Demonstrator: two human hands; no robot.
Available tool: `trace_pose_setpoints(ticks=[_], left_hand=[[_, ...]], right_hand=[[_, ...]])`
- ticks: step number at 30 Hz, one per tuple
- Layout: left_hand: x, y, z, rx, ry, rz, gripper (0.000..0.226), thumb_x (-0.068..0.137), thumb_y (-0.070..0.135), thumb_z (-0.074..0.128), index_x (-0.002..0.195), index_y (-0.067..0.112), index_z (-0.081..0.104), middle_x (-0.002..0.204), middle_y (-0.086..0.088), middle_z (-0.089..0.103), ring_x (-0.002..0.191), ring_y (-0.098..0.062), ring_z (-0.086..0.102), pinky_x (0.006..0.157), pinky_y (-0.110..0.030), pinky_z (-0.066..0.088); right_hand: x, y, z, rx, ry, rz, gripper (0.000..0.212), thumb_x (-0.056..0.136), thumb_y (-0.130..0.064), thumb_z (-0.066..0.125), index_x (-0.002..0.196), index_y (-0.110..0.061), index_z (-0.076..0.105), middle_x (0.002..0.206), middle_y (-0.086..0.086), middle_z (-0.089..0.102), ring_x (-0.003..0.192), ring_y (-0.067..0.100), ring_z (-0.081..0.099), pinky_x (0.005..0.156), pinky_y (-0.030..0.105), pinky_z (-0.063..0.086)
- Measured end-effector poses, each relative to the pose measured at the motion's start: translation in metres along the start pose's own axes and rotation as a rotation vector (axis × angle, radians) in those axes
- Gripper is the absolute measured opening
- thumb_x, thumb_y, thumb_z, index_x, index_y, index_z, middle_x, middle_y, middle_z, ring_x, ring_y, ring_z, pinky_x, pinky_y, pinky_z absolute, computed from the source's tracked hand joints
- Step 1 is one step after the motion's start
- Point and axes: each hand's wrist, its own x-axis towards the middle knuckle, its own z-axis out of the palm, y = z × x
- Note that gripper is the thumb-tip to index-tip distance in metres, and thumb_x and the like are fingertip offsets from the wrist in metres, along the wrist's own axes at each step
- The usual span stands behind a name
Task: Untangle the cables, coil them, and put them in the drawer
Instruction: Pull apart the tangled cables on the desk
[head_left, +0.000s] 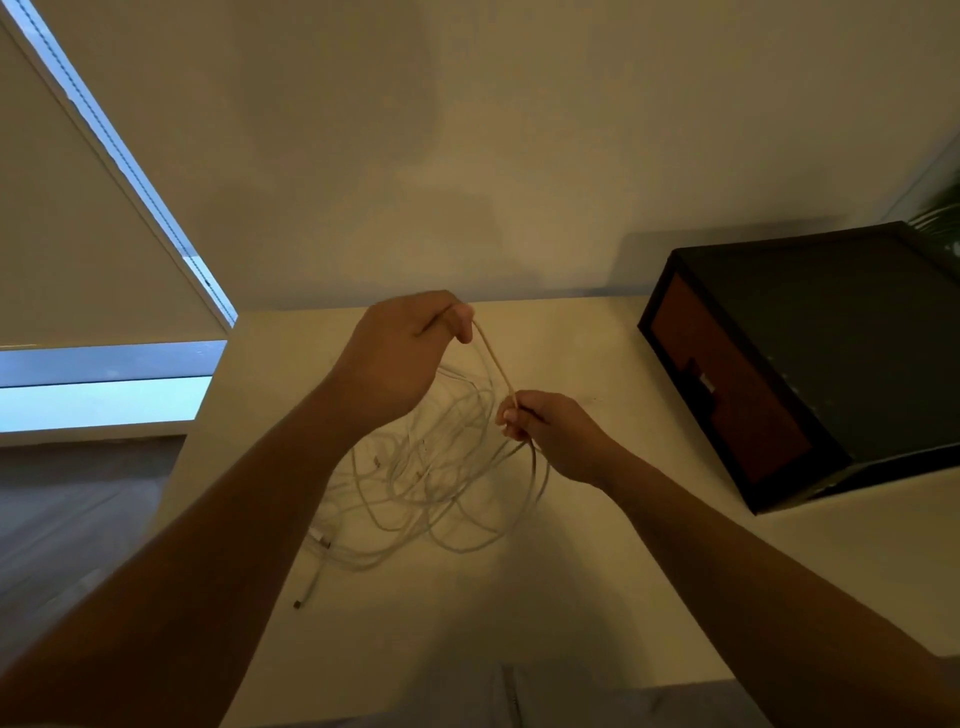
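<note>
Pinching one taut strand (493, 358) between left hand (400, 358) and right hand (556, 431) over cable tangle (415, 493) mid-frame on desk (597, 571), risking cinching knots tighter if yanked.

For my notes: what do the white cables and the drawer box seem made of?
The cables look plastic-sheathed, matte white: they bend in soft loops. The drawer box: dark matte shell, reddish-brown front, perhaps plastic or board; dim light hides more.

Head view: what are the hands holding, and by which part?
One white cable: the left hand pinches it higher, the right hand lower, with a taut stretch between them. The tangle lies on the table.
</note>
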Motion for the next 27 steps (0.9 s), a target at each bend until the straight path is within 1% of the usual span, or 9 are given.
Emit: trace_pose_setpoints(ticks=[3, 5, 9, 12, 14, 17, 20, 23, 27], left_hand=[[0.005, -0.003, -0.013, -0.027, 0.055, 0.025, 0.027, 0.099, 0.012, 0.047, 0.076, 0.014, 0.061, 0.05, 0.029, 0.052, 0.045, 0.003, 0.044, 0.049, -0.008, 0.031], [0.008, -0.005, -0.023, -0.043, 0.094, 0.039, 0.028, 0.1, 0.013, 0.045, 0.076, 0.012, 0.06, 0.048, 0.029, 0.05, 0.046, 0.007, 0.045, 0.05, -0.006, 0.03], [0.011, -0.011, -0.038, -0.031, 0.099, 0.057, 0.028, 0.1, 0.014, 0.045, 0.078, 0.008, 0.061, 0.049, 0.032, 0.05, 0.048, 0.011, 0.046, 0.052, -0.004, 0.031], [0.014, -0.02, -0.047, -0.071, 0.138, 0.056, 0.028, 0.101, 0.014, 0.044, 0.078, 0.012, 0.06, 0.05, 0.029, 0.051, 0.048, 0.009, 0.045, 0.05, -0.005, 0.029], [0.02, -0.025, -0.063, -0.154, 0.217, 0.035, 0.03, 0.1, 0.016, 0.044, 0.075, 0.019, 0.058, 0.048, 0.024, 0.051, 0.046, 0.007, 0.043, 0.048, -0.005, 0.027], [0.028, -0.034, -0.095, -0.265, 0.33, 0.016, 0.03, 0.096, 0.031, 0.045, 0.07, 0.029, 0.061, 0.046, 0.01, 0.04, 0.046, -0.005, 0.031, 0.046, -0.021, 0.025], [0.031, -0.041, -0.114, -0.307, 0.36, 0.018, 0.035, 0.097, 0.033, 0.044, 0.068, 0.032, 0.063, 0.048, 0.008, 0.034, 0.05, -0.01, 0.027, 0.049, -0.028, 0.022], [0.033, -0.045, -0.114, -0.309, 0.302, 0.011, 0.037, 0.1, 0.029, 0.042, 0.069, 0.031, 0.062, 0.049, 0.01, 0.034, 0.049, -0.008, 0.027, 0.047, -0.024, 0.022], [0.032, -0.056, -0.103, -0.175, 0.154, -0.073, 0.034, 0.098, 0.031, 0.045, 0.069, 0.03, 0.064, 0.048, 0.014, 0.043, 0.046, -0.001, 0.036, 0.051, -0.025, 0.027]], right_hand=[[0.009, 0.007, 0.003, -0.043, 0.03, 0.017, 0.021, 0.097, 0.001, 0.043, 0.089, 0.005, 0.061, 0.074, -0.006, 0.055, 0.067, 0.005, 0.049, 0.067, 0.015, 0.041], [0.012, 0.014, 0.002, -0.159, 0.034, 0.007, 0.021, 0.096, 0.001, 0.044, 0.086, 0.005, 0.062, 0.072, -0.006, 0.055, 0.066, 0.007, 0.049, 0.068, 0.018, 0.041], [0.02, 0.024, 0.0, -0.296, 0.069, 0.008, 0.022, 0.095, -0.003, 0.046, 0.081, -0.009, 0.062, 0.072, -0.006, 0.058, 0.069, 0.007, 0.053, 0.071, 0.022, 0.042], [0.023, 0.027, -0.001, -0.417, 0.037, 0.041, 0.021, 0.095, -0.003, 0.046, 0.084, -0.007, 0.064, 0.076, -0.005, 0.059, 0.071, 0.007, 0.051, 0.065, 0.008, 0.037], [0.02, 0.037, -0.003, -0.46, 0.014, 0.123, 0.022, 0.096, -0.003, 0.044, 0.09, -0.002, 0.065, 0.083, 0.0, 0.06, 0.073, 0.008, 0.051, 0.063, 0.005, 0.036], [0.01, 0.052, -0.005, -0.359, 0.061, 0.229, 0.021, 0.096, -0.002, 0.045, 0.088, -0.001, 0.065, 0.083, 0.002, 0.062, 0.071, 0.006, 0.052, 0.063, 0.003, 0.035], [0.008, 0.059, -0.003, -0.221, 0.144, 0.287, 0.022, 0.095, 0.001, 0.045, 0.087, 0.002, 0.065, 0.079, -0.002, 0.062, 0.074, 0.006, 0.054, 0.064, 0.0, 0.035], [0.013, 0.053, 0.001, -0.091, 0.151, 0.299, 0.022, 0.098, -0.002, 0.043, 0.088, 0.008, 0.06, 0.082, 0.002, 0.061, 0.079, 0.013, 0.056, 0.059, 0.001, 0.036], [0.017, 0.025, 0.003, 0.265, 0.234, 0.297, 0.021, 0.102, -0.015, 0.039, 0.094, -0.003, 0.055, 0.083, 0.011, 0.059, 0.066, 0.012, 0.059, 0.052, 0.015, 0.042]])
